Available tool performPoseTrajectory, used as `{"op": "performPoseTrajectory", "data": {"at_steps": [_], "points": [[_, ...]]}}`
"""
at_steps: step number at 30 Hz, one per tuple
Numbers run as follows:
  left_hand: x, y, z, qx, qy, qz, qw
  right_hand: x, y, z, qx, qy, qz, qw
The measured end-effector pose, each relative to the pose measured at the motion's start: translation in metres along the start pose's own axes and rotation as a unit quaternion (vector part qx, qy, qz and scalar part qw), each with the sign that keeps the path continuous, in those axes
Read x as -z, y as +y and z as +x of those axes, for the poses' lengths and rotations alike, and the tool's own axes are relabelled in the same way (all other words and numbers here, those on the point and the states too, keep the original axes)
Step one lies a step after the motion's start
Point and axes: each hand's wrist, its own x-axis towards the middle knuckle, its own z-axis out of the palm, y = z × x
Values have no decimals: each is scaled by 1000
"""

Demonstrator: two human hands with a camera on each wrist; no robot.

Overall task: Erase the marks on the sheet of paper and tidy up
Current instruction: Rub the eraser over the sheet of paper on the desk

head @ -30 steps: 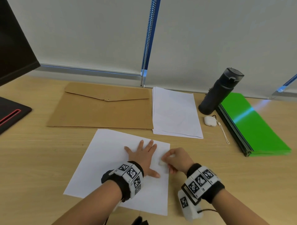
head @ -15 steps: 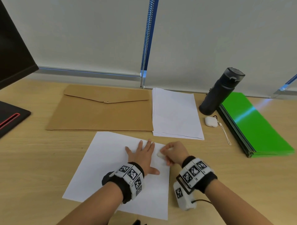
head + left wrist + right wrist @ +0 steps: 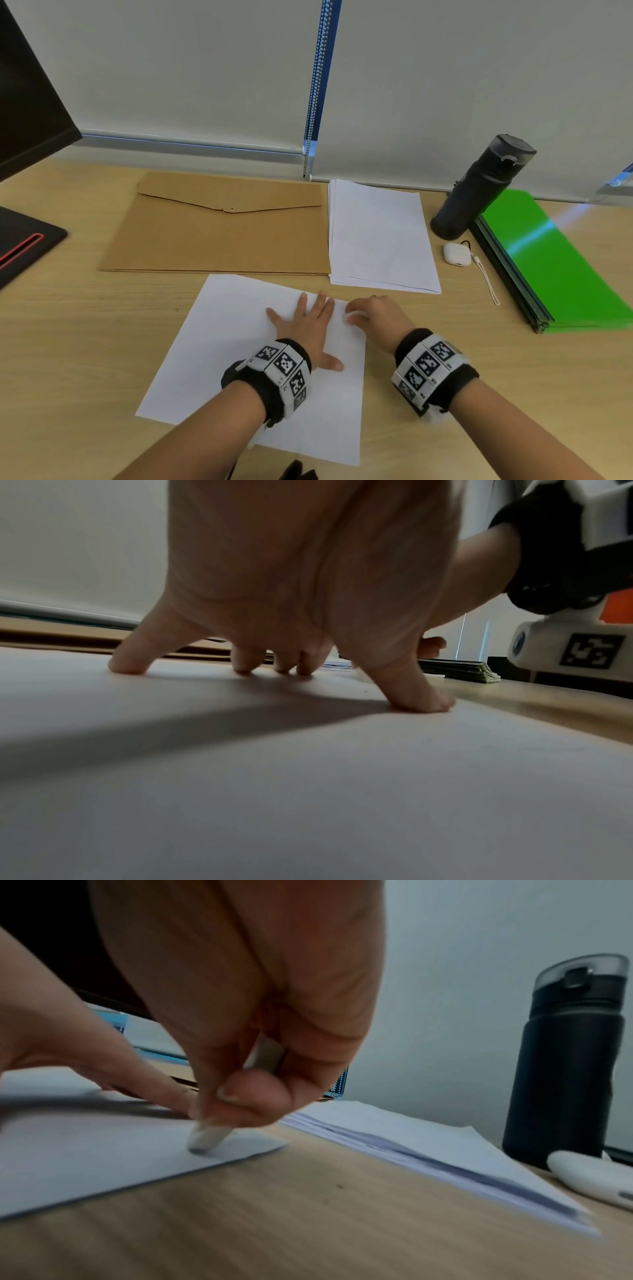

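Note:
A white sheet of paper (image 3: 222, 342) lies skewed on the wooden desk in front of me. My left hand (image 3: 308, 329) presses flat on it with fingers spread, fingertips (image 3: 126, 666) down on the sheet (image 3: 308, 791). My right hand (image 3: 373, 313) pinches a white eraser (image 3: 354, 313) near the sheet's far right corner. In the right wrist view the eraser (image 3: 205, 1138) tip touches the paper (image 3: 85, 1150) close to its edge, gripped by thumb and fingers. No marks are legible on the sheet.
A brown envelope folder (image 3: 219, 236) and a stack of white paper (image 3: 380, 240) lie behind the sheet. A dark bottle (image 3: 479, 192), a white earbud case (image 3: 457, 254) and green folders (image 3: 555, 263) sit at the right. A dark monitor base (image 3: 24, 240) is at the left.
My right hand with the eraser has slid away from me, from the sheet's right edge toward its far right corner. The left hand stays pressed on the paper.

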Motion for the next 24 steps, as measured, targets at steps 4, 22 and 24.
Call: {"op": "performPoseTrajectory", "data": {"at_steps": [4,22,24], "points": [[-1,-1,0,-2,1,2,1000,9,3,5,14,-43,-51,998],[2,1,0,-6,-14,21,1000,-1,-2,5,-37,58,69,995],[4,4,0,-6,-18,22,1000,-4,2,-5,-39,37,76,996]]}}
